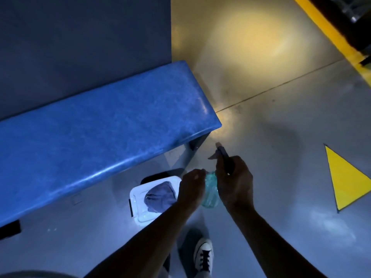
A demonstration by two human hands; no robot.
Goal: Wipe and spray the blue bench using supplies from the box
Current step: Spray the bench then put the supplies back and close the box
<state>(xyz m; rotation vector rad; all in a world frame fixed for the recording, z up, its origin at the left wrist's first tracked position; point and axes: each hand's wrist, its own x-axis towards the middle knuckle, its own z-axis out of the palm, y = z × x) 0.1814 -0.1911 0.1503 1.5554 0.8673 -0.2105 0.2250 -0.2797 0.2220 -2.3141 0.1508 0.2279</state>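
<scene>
Bottle (209, 194): held off floor, just right of box (138, 197), below bench (100, 127) end. L hand (191, 188) wraps body; R hand (233, 181) curls round trigger head (224, 157). Likely light, thin plastic, dents under squeeze; grip at neck. Cloth (158, 197) in box: soft, bunch w/ fingers.

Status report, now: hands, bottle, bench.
Both hands on spray bottle: left hand grips its body, right hand grips the sprayer head. Cloth in box on floor. Bench top bare, nothing in the way.
</scene>
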